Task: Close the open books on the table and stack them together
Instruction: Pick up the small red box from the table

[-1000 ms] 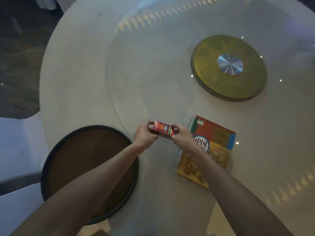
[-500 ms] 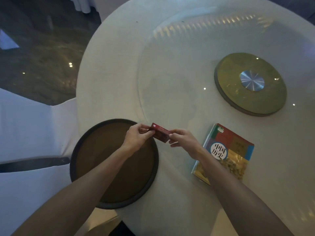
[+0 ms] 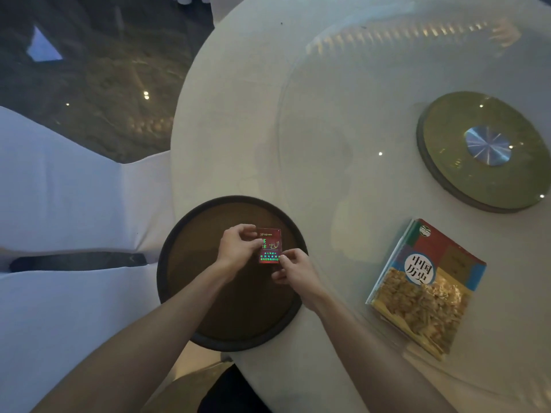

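Both my left hand [image 3: 238, 244] and my right hand [image 3: 293, 271] pinched a small red box [image 3: 269, 245] over the round dark tray [image 3: 190, 239]. I saw the closed books [image 3: 429, 283] stacked well off to the right of my right hand.

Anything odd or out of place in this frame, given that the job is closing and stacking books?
Yes. Both hands, left hand and right hand, hold a small red box over the dark round tray, not a book. The textbooks lie closed, stacked slightly askew on the table.
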Demonstrator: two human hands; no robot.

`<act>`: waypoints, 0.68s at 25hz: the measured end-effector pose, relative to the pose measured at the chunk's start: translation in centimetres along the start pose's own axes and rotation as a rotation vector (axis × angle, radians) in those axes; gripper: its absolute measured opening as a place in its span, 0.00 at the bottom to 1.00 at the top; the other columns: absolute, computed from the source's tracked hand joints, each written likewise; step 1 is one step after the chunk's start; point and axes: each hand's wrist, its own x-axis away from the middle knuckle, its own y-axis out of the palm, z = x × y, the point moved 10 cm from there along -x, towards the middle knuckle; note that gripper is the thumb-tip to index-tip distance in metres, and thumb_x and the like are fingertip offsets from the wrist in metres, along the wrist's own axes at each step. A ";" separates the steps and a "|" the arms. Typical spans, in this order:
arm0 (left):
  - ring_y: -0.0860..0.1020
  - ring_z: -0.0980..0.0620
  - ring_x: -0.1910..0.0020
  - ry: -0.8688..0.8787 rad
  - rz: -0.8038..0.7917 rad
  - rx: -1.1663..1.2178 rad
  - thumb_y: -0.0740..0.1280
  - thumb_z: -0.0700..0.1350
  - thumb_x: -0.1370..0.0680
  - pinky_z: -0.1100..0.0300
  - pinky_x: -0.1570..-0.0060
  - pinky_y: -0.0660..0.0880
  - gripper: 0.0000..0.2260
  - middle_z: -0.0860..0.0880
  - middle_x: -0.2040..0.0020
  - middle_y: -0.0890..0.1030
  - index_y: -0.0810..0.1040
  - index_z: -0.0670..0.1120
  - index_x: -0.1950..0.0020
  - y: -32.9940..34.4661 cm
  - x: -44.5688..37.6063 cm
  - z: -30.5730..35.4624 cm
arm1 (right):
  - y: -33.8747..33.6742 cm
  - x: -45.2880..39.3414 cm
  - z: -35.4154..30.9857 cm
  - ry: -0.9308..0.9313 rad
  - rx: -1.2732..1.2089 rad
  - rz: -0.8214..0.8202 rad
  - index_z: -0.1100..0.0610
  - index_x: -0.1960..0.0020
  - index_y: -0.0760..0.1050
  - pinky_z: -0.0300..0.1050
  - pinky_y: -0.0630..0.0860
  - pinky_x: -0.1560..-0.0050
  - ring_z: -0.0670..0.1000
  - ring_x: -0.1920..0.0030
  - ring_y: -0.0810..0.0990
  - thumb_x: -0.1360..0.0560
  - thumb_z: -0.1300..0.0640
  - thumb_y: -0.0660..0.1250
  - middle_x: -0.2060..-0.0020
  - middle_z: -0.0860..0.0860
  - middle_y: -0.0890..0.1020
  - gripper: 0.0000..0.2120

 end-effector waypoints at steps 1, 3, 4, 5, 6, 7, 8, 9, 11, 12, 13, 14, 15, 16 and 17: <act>0.82 0.53 0.47 -0.021 -0.007 -0.021 0.76 0.39 0.26 0.64 0.51 0.77 0.18 0.47 0.46 0.84 0.81 0.42 0.36 0.2 -0.2 -0.6 | 0.3 0.0 0.6 0.024 -0.038 0.042 0.59 0.39 0.73 0.50 0.85 0.53 0.50 0.62 0.85 0.15 0.56 0.61 0.51 0.56 0.84 0.08; 0.81 0.53 0.46 -0.027 -0.050 -0.064 0.75 0.40 0.24 0.63 0.49 0.76 0.16 0.47 0.42 0.84 0.82 0.42 0.36 1.2 -0.5 -1.4 | 0.5 -0.1 1.3 0.054 -0.060 0.122 0.57 0.42 0.74 0.53 0.86 0.51 0.51 0.61 0.86 0.16 0.56 0.62 0.51 0.55 0.84 0.06; 0.81 0.52 0.44 -0.008 -0.069 -0.085 0.74 0.40 0.23 0.64 0.49 0.77 0.16 0.47 0.41 0.84 0.82 0.43 0.36 1.6 -0.7 -1.4 | 0.7 -0.1 1.5 0.061 -0.055 0.149 0.55 0.43 0.74 0.52 0.86 0.51 0.51 0.59 0.87 0.16 0.55 0.63 0.51 0.54 0.84 0.06; 0.81 0.53 0.43 0.017 -0.081 -0.109 0.73 0.40 0.23 0.66 0.50 0.76 0.16 0.47 0.40 0.84 0.82 0.44 0.35 1.9 -0.8 -1.0 | 0.7 -0.1 1.5 0.064 -0.041 0.171 0.54 0.43 0.74 0.51 0.86 0.51 0.51 0.57 0.87 0.17 0.54 0.63 0.51 0.53 0.84 0.06; 0.81 0.53 0.43 0.052 -0.085 -0.137 0.72 0.40 0.22 0.67 0.51 0.76 0.15 0.48 0.40 0.84 0.82 0.44 0.35 2.0 -1.1 -0.6 | 0.7 -0.1 1.5 0.060 -0.027 0.189 0.54 0.43 0.75 0.50 0.86 0.52 0.51 0.55 0.86 0.17 0.53 0.64 0.51 0.52 0.84 0.06; 0.81 0.54 0.43 0.081 -0.094 -0.166 0.72 0.40 0.22 0.67 0.51 0.76 0.14 0.48 0.41 0.85 0.82 0.45 0.36 2.2 -1.4 -0.3 | 0.7 -0.1 1.4 0.062 0.004 0.208 0.54 0.43 0.76 0.51 0.86 0.51 0.52 0.53 0.86 0.18 0.53 0.65 0.52 0.52 0.84 0.06; 0.81 0.53 0.42 0.107 -0.107 -0.196 0.71 0.40 0.22 0.64 0.48 0.78 0.14 0.49 0.41 0.85 0.82 0.46 0.36 2.4 -1.6 0.1 | 0.4 -0.2 1.3 0.063 0.059 0.234 0.54 0.43 0.78 0.53 0.85 0.49 0.53 0.52 0.85 0.19 0.54 0.65 0.52 0.52 0.84 0.07; 0.81 0.53 0.41 0.122 -0.120 -0.229 0.71 0.39 0.21 0.60 0.45 0.79 0.14 0.49 0.40 0.85 0.83 0.46 0.36 2.7 -1.8 0.5 | 0.2 -0.2 1.1 0.073 0.121 0.252 0.55 0.44 0.81 0.54 0.85 0.48 0.53 0.51 0.84 0.19 0.55 0.65 0.52 0.53 0.85 0.08; 0.80 0.52 0.40 0.154 -0.143 -0.288 0.70 0.39 0.21 0.56 0.41 0.79 0.13 0.48 0.39 0.84 0.83 0.47 0.36 3.1 -2.0 1.0 | 0.1 -0.2 1.2 0.098 0.125 0.250 0.56 0.47 0.84 0.54 0.84 0.46 0.54 0.50 0.84 0.20 0.56 0.64 0.53 0.53 0.85 0.10; 0.80 0.52 0.39 0.180 -0.156 -0.318 0.70 0.40 0.20 0.57 0.42 0.79 0.13 0.48 0.39 0.83 0.83 0.47 0.36 3.4 -2.1 1.2 | 0.2 -0.2 1.4 0.115 0.071 0.224 0.56 0.47 0.84 0.53 0.84 0.46 0.53 0.51 0.84 0.19 0.56 0.64 0.54 0.53 0.85 0.10; 0.80 0.52 0.40 0.203 -0.171 -0.349 0.70 0.41 0.20 0.58 0.42 0.79 0.13 0.48 0.38 0.83 0.83 0.47 0.36 3.5 -2.0 1.7 | 0.3 -0.1 1.4 0.134 0.031 0.183 0.57 0.47 0.84 0.52 0.85 0.46 0.53 0.51 0.85 0.19 0.57 0.64 0.54 0.53 0.85 0.10; 0.80 0.52 0.40 0.231 -0.187 -0.380 0.69 0.41 0.20 0.58 0.43 0.79 0.13 0.48 0.38 0.83 0.83 0.46 0.36 3.8 -2.1 1.9 | 0.6 -0.1 1.5 0.142 0.006 0.133 0.57 0.46 0.84 0.51 0.85 0.47 0.53 0.51 0.85 0.19 0.57 0.64 0.54 0.53 0.85 0.10; 0.80 0.52 0.40 0.247 -0.207 -0.409 0.69 0.42 0.20 0.57 0.43 0.80 0.13 0.48 0.38 0.83 0.83 0.46 0.36 4.1 -2.0 2.2 | 0.7 0.0 1.4 0.148 0.020 0.081 0.58 0.44 0.84 0.50 0.85 0.47 0.52 0.51 0.85 0.18 0.56 0.64 0.54 0.53 0.85 0.11; 0.81 0.51 0.41 0.262 -0.207 -0.437 0.69 0.42 0.20 0.55 0.43 0.80 0.13 0.48 0.39 0.83 0.82 0.46 0.36 4.2 -2.0 2.5 | 0.7 0.2 1.2 0.138 0.033 0.042 0.58 0.44 0.84 0.51 0.84 0.47 0.52 0.53 0.85 0.18 0.55 0.64 0.55 0.53 0.84 0.12; 0.81 0.51 0.42 0.282 -0.202 -0.472 0.69 0.42 0.20 0.54 0.43 0.81 0.13 0.48 0.39 0.83 0.82 0.46 0.36 4.2 -1.6 3.0 | 0.4 0.7 0.8 0.123 0.063 0.022 0.57 0.44 0.84 0.52 0.84 0.47 0.51 0.54 0.84 0.19 0.55 0.64 0.55 0.53 0.84 0.12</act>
